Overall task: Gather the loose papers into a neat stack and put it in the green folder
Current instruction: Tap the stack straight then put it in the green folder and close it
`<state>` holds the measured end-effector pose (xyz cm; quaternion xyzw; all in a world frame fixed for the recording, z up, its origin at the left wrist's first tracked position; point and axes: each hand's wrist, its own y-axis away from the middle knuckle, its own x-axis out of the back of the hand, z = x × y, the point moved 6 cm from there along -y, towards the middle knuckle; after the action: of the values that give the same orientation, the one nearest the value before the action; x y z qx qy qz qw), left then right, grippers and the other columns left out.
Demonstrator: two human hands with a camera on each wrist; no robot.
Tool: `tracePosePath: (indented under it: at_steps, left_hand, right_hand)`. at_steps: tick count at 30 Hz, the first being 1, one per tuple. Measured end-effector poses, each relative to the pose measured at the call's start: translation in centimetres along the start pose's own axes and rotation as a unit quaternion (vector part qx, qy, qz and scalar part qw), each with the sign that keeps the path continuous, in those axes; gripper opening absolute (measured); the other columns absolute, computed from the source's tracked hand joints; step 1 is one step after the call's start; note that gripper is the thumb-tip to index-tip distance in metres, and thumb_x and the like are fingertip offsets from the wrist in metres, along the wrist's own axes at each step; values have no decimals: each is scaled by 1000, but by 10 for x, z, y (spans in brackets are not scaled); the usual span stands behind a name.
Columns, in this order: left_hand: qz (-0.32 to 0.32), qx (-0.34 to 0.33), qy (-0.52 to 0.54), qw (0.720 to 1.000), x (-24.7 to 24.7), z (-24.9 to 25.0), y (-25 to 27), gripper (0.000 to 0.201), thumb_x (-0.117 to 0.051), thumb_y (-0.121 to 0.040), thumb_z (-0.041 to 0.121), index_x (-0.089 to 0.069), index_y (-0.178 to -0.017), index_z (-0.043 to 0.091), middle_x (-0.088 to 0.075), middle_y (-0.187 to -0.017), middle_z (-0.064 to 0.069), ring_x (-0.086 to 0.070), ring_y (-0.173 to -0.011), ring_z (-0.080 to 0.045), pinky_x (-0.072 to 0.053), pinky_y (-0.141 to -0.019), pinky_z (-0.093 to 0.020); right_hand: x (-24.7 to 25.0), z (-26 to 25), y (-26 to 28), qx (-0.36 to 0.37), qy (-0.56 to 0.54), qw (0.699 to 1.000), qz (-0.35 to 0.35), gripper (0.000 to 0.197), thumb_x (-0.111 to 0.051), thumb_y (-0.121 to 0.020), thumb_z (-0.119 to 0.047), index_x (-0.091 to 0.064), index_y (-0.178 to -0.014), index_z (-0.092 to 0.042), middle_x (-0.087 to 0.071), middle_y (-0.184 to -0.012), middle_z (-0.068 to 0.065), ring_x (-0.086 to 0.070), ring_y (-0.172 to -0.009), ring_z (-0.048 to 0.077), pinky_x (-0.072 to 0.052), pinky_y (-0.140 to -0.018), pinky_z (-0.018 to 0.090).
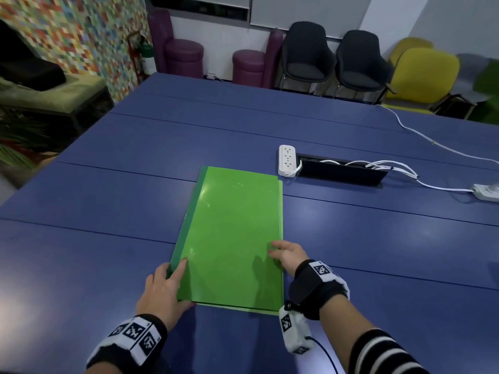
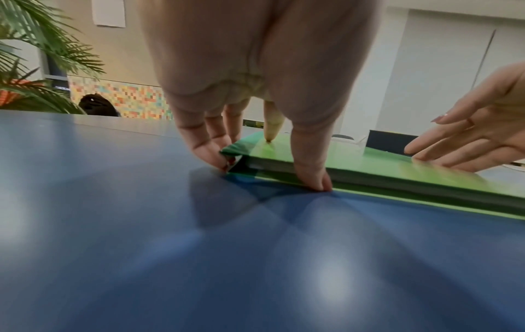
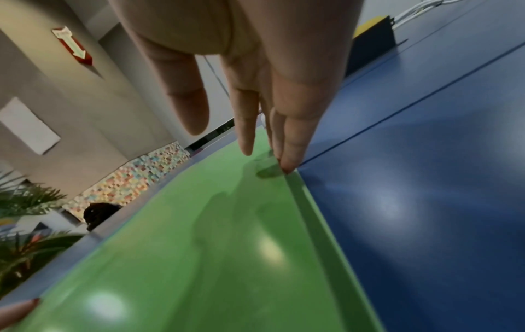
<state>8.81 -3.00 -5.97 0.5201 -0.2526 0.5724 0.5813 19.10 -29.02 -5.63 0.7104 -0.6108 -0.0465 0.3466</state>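
The green folder (image 1: 232,238) lies closed on the blue table (image 1: 94,206), its long side running away from me. In the left wrist view a grey stack of papers (image 2: 383,185) shows between its two covers. My left hand (image 1: 164,287) sits at the near left corner: the index finger lies on the top cover, the thumb presses the near edge, and the other fingers touch the table at the left edge. With straight fingers, my right hand (image 1: 289,256) touches the cover's right edge (image 3: 287,177).
A white power strip (image 1: 287,160) and a black cable box (image 1: 343,171) with white cables lie just beyond the folder's far right corner. A second strip (image 1: 486,191) is at the right edge. Chairs stand past the table's far side.
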Motion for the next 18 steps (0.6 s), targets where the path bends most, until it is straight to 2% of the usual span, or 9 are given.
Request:
tracePosePath:
  at_steps: [4, 11, 13, 16, 18]
  left_hand:
    - [0, 10, -9, 1000, 9, -4, -18, 93, -69, -75, 42, -11, -147, 32, -24, -148, -9, -31, -128, -30, -37, -104, -39]
    - [-10, 9, -24, 1000, 19, 4, -55, 93, -70, -74, 42, -13, -147, 31, -25, -148, -10, -32, -127, -31, -37, -104, -39]
    - [-19, 9, -32, 999, 21, 5, -63, 95, -70, -73, 43, -12, -147, 31, -25, -147, -10, -32, -128, -31, -36, -105, -38]
    - [-34, 7, -42, 999, 23, 2, -71, 101, -72, -70, 46, -9, -147, 33, -23, -149, -10, -30, -129, -32, -35, -107, -39]
    - [-55, -1, -47, 997, 22, 2, -74, 108, -73, -66, 50, -4, -147, 34, -19, -152, -10, -25, -132, -31, -33, -108, -39]
  right_hand:
    - [-8, -15, -11, 23, 59, 998, -29, 51, -57, -86, -12, -44, -135, -8, -18, -156, 9, -21, -143, 27, -17, -118, 40]
    - [-5, -37, -32, 21, 98, 994, -31, 54, -55, -88, -16, -39, -139, -9, -9, -158, 7, -17, -144, 26, -15, -117, 35]
    - [-4, -41, -37, 14, 96, 995, -29, 56, -57, -88, -19, -38, -139, -8, -14, -157, 8, -21, -143, 26, -18, -116, 35]
    - [-3, -41, -42, -8, 67, 998, -4, 60, -64, -82, -25, -43, -135, -6, -39, -147, 14, -40, -133, 29, -30, -114, 39]
    - [0, -37, -42, -15, 57, 998, 24, 59, -66, -80, -27, -48, -132, -6, -49, -139, 14, -47, -128, 29, -35, -111, 41]
